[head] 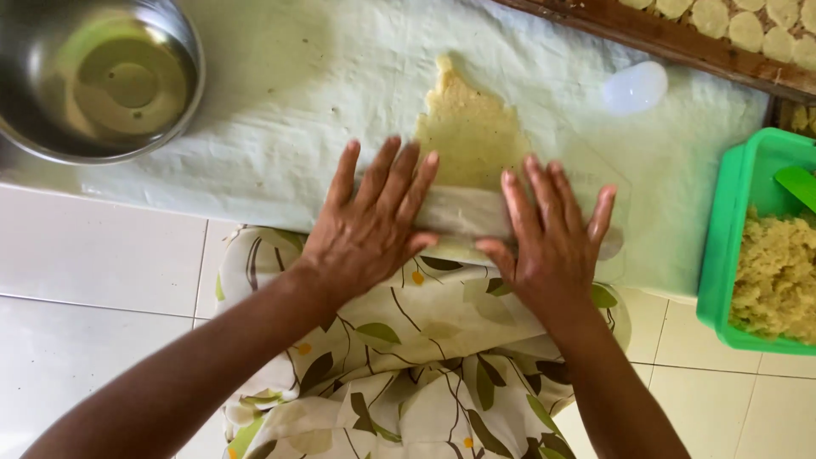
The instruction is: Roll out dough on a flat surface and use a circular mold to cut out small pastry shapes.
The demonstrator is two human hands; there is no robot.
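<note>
A pale cloth (280,110) covers the floor, a steel bowl (102,76) at its far left and a green tub (748,229) of crumbly mix at the right. On the cloth lies a thin yellow dough sheet (472,127); it looks soft and easily torn, best lifted by its edges. Across its near end sits a roller (463,212), probably light and stiff. The left hand (370,225) and right hand (552,234) press on it, fingers spread flat, gripping nothing.

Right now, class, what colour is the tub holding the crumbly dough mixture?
Bright green: the tub at the right edge, seen in the head view.
</note>
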